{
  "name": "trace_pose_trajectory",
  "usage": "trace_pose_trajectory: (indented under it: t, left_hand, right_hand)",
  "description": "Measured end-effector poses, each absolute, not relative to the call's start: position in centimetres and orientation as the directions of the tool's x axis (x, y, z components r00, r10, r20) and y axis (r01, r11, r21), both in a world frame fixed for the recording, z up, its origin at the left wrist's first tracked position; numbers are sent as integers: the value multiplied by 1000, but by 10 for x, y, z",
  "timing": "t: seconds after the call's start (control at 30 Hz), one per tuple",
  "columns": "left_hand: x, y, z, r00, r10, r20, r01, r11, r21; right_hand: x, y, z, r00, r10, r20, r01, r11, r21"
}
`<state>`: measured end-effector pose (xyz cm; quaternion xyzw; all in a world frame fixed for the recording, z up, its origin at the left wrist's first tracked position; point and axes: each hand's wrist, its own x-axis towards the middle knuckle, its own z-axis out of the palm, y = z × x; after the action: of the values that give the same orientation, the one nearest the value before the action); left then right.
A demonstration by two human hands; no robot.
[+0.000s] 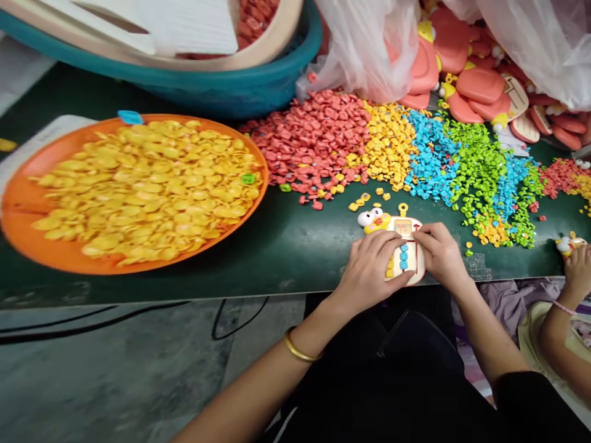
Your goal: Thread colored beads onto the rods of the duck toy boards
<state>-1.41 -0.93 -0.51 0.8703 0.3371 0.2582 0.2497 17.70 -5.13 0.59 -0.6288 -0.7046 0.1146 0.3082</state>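
Observation:
A cream toy board with a bug-eyed duck head and a yellow loop lies at the table's front edge. Set in its face are a column of blue pieces and, to the left, some yellow pieces. My left hand grips the board from the left, thumb along the bottom and fingers over the upper part. Over the right side, my right hand has thumb and index finger pinched together against the board; whatever sits between them is hidden.
An orange tray of yellow flat pieces stands left, before a teal basin. Heaps of red, yellow, blue and green pieces stretch right. Red-backed toys pile behind. A co-worker's hand is far right.

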Motion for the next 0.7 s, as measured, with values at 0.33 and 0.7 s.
trace_pose_trajectory:
  t: [0.33, 0.7]
  left_hand:
    - [17, -5, 3, 736, 628, 253, 428, -721, 545]
    - [14, -5, -4, 680, 661, 319, 419, -707, 570]
  right_hand:
    - [248, -16, 8, 391, 851, 351, 841, -174, -513]
    - [189, -45, 8, 229, 933, 278, 724, 28, -689]
